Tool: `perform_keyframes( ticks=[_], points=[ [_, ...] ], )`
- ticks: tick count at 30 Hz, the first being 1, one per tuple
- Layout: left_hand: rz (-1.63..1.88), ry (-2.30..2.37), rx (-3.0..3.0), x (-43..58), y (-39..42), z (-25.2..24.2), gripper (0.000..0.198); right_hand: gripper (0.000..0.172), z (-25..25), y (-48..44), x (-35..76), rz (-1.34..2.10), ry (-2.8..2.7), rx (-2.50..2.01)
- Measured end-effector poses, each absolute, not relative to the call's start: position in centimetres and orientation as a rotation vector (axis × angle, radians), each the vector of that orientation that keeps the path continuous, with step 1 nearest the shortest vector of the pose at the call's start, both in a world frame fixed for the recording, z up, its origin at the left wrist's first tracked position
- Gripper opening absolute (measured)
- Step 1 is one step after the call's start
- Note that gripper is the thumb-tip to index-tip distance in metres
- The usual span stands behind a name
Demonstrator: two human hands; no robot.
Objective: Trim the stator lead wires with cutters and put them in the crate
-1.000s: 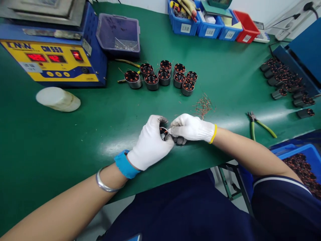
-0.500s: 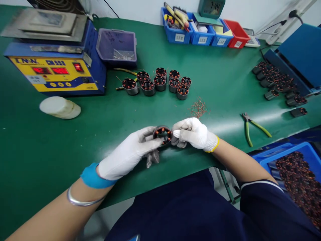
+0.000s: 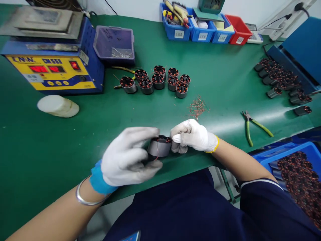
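Grey metal cylinder with black-and-copper wound core [image 3: 159, 148]: upright but slightly tilted, between both hands
White-gloved left hand with blue wristband [image 3: 131, 157]: spread loosely around the cylinder's left side
White-gloved right hand with yellow-edged cuff [image 3: 193, 135]: bunched at the cylinder's right edge, exact grip hidden
Thin copper wire clippings [image 3: 198, 107]: piled on the green surface [image 3: 218, 80], just beyond the right hand
Green-handled metal cutters [image 3: 248, 117]: lying open, farther right
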State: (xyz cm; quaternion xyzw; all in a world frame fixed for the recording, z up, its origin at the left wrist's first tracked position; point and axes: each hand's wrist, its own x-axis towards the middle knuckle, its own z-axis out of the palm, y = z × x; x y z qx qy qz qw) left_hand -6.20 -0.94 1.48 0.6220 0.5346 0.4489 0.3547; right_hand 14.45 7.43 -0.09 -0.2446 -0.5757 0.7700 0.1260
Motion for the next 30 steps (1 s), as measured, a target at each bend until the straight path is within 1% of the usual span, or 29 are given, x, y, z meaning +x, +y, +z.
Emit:
perform_keyframes(
  ticks=[2,3,6,7,9,11,14,16,18,20,23,27,28,30],
  points=[
    [1.317,1.426,1.377,-5.9,-0.7,0.9,0.027,0.031,0.2,7.3,14.6,2.195,-1.727,-0.698],
    [1.275,1.386,1.223,-5.8,-0.5,0.5,0.033,0.03,0.3,7.2,14.7,2.162,-1.756,-0.696],
    [0.839,1.148,0.826,-5.7,-0.1,-0.3,0.06,0.027,0.4,7.2,14.9,2.04,-1.859,-0.685],
    [0.73,1.084,0.777,-5.7,-0.1,-0.4,0.064,0.027,0.4,7.2,14.9,1.999,-1.894,-0.675],
    [0.626,1.038,0.762,-5.7,-0.1,-0.3,0.059,0.026,0.3,7.2,14.9,1.925,-1.96,-0.659],
    [0.608,1.05,0.762,-5.7,-0.2,0.0,0.049,0.026,0.2,7.1,14.8,1.871,-2.01,-0.666],
    [0.608,1.084,0.744,-5.9,-0.2,0.7,0.04,0.024,0.2,7.0,14.5,1.901,-1.993,-0.731],
    [0.603,1.12,0.771,-6.1,-0.1,1.1,0.043,0.023,0.2,6.8,14.4,1.985,-1.907,-0.799],
    [0.596,1.151,0.812,-6.3,-0.1,1.4,0.056,0.022,0.2,6.7,14.2,2.058,-1.817,-0.841],
    [0.61,1.17,0.839,-6.4,0.0,1.5,0.062,0.021,0.2,6.6,14.1,2.093,-1.768,-0.85],
    [0.703,1.157,0.862,-6.0,-0.1,1.3,0.059,0.02,-0.1,6.5,14.1,2.123,-1.732,-0.847],
    [0.97,1.115,0.896,-5.3,-0.5,1.0,0.061,0.022,-0.6,6.8,14.1,2.165,-1.632,-0.855],
    [1.039,1.112,0.92,-5.2,-0.6,1.0,0.057,0.024,-0.8,6.9,14.0,2.176,-1.603,-0.845],
    [1.137,1.149,1.083,-5.4,-1.1,1.3,0.039,0.026,-0.9,7.0,13.9,2.209,-1.557,-0.82]
  ],
)
